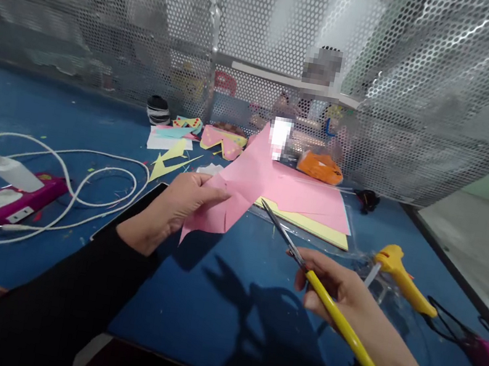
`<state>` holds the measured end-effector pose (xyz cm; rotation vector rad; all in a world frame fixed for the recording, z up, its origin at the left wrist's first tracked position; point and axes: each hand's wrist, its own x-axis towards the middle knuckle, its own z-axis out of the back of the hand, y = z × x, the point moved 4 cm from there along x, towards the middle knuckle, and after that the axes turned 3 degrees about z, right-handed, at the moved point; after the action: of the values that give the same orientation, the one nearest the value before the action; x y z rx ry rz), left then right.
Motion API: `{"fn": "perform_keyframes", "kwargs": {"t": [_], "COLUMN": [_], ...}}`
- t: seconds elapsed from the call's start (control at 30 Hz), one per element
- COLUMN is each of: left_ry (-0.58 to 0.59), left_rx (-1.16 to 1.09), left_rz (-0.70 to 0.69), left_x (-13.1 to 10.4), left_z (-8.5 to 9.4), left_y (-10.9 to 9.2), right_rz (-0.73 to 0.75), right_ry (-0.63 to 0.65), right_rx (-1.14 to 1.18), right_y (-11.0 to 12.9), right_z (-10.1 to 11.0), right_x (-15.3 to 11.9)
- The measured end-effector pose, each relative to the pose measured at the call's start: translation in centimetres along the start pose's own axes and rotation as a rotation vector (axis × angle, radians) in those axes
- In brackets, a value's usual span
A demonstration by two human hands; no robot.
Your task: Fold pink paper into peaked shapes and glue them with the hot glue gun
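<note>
A folded sheet of pink paper (244, 186) is pinched in my left hand (181, 207), raised over the blue table. Its upper end points away from me, and a narrow pointed tip hangs at the lower left. My right hand (330, 285) holds scissors (326, 296) with yellow handles. Their metal blades look closed and point up and left, a little to the right of the pink paper and apart from it. Behind them lie more pink sheets (310, 199) on top of yellow paper (330, 233).
A yellow glue gun (403, 281) lies at the right. White cable (76, 205) loops around a purple power strip (43, 196) at the left. Yellow paper scraps (164, 164), an orange packet (321, 168) and black-and-white yarn (158, 110) sit near the perforated metal screen (272, 19).
</note>
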<state>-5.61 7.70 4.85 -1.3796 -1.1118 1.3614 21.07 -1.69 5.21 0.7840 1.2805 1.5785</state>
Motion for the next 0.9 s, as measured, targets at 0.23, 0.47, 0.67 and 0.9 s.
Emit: {"fn": "perform_keyframes", "kwargs": {"t": [0.23, 0.47, 0.67, 0.9], "left_ry": [0.060, 0.113, 0.123, 0.142], "left_rx": [0.001, -0.006, 0.003, 0.051], "left_rz": [0.035, 0.085, 0.117, 0.084], "left_x": [-0.9, -1.5, -2.5, -1.7], "left_z": [-0.8, -1.9, -2.6, -2.3], "left_y": [-0.1, 0.3, 0.0, 0.4], "right_rz": [-0.077, -0.139, -0.173, -0.200], "right_ry": [0.070, 0.094, 0.065, 0.059], "right_rx": [0.054, 0.114, 0.117, 0.133], "right_y": [-0.6, -0.8, -1.1, -1.2], "right_z": [-1.0, -1.2, -1.2, -1.3], "right_x": [0.2, -0.1, 0.0, 0.0]}}
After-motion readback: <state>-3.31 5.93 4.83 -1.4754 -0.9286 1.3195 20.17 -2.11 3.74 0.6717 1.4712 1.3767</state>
